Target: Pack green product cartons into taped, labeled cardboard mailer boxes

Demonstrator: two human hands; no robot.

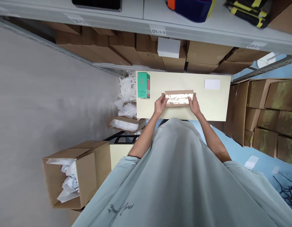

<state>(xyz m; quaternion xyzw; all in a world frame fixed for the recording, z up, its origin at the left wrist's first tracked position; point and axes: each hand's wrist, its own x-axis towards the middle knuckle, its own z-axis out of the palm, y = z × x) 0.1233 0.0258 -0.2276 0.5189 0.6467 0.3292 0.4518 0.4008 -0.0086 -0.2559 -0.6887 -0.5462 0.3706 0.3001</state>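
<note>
Hands (160, 105) on shiny-centred cardboard carton (179, 92)

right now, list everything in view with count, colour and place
table: 1, cream, centre
held carton: 1, brown with shiny silvery surface, table's near edge
green box: 1, green, table left
white card: 1, white, table right
shelving: 1, grey, top
flat device: 1, black, top left
blue object: 1, navy with orange, top
tools: several, black-yellow, top right
shelf cartons: several, brown, lower shelf
white box: 1, white, among shelf cartons
stacked cartons: many, brown, right
white scraps: pile, white, left of table
large carton: 1, brown, lower left
crumpled paper: heap, white, inside large carton
shirt: 1, pale grey-green, bottom
left grip: 1, bare, held carton's left end
right grip: 1, bare, held carton's right end
</note>
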